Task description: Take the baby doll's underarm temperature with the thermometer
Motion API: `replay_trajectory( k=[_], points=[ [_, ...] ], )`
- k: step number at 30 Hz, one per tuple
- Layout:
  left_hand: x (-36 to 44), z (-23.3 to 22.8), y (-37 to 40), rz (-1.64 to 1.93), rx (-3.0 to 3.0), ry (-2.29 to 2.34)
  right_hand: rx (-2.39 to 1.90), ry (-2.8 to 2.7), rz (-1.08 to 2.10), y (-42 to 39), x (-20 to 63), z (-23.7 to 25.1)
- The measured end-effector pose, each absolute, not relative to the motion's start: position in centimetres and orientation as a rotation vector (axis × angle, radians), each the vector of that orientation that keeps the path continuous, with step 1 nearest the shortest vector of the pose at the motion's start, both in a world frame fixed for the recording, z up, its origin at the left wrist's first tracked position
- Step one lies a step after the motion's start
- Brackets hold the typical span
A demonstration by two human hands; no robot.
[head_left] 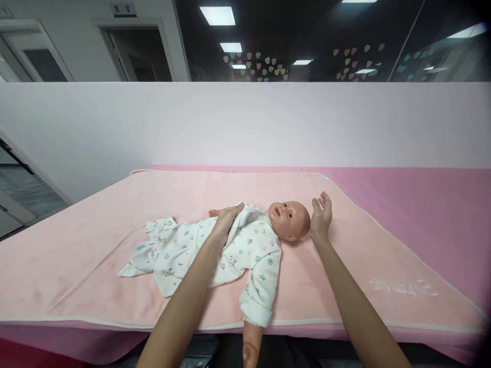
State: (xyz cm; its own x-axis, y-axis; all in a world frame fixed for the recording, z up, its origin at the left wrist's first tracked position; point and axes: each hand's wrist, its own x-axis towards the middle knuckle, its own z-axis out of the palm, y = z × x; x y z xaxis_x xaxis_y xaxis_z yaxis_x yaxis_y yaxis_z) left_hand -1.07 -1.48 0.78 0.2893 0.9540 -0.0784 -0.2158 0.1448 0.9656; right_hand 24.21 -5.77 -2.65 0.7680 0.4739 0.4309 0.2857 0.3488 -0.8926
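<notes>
- A light pink blanket [76,266] is covering most of the bench [441,214], giving the things on it a soft, smooth surface, while a deeper pink cover is showing along the far edge and to the right.
- A baby doll [289,219] is lying on its back across the middle of the blanket, legs end pointing left and head to the right, so the whole front of it is facing up and within reach.
- A white printed baby garment [180,250] is spreading over the doll's body; its leg part is lying flat and empty-looking at the left, and one sleeve [261,291] is covering the doll's arm, whose bare hand [250,352] is hanging over the near edge of the bench.
- The left hand [227,220] is resting on the doll's chest, fingers [235,209] lying close together and curling on the garment's front flap near the collar, apparently holding the fabric in place; whether they are truly pinching it I cannot tell.
- The right hand [320,217] is standing just beside the top of the doll's head, palm turned toward it, fingers loosely spread and holding nothing, as if steadying or guarding the head.
- Behind the bench a white partition [245,122] is running across, with dark glass above it.
</notes>
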Motion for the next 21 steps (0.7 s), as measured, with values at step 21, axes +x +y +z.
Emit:
replay_trajectory(
  k=[21],
  points=[
    [-2.7, 0.9, -0.6, 1.317, 1.572, 1.064, -1.335, -1.360, 0.036, -6.5, 23.0, -2.3]
  ],
)
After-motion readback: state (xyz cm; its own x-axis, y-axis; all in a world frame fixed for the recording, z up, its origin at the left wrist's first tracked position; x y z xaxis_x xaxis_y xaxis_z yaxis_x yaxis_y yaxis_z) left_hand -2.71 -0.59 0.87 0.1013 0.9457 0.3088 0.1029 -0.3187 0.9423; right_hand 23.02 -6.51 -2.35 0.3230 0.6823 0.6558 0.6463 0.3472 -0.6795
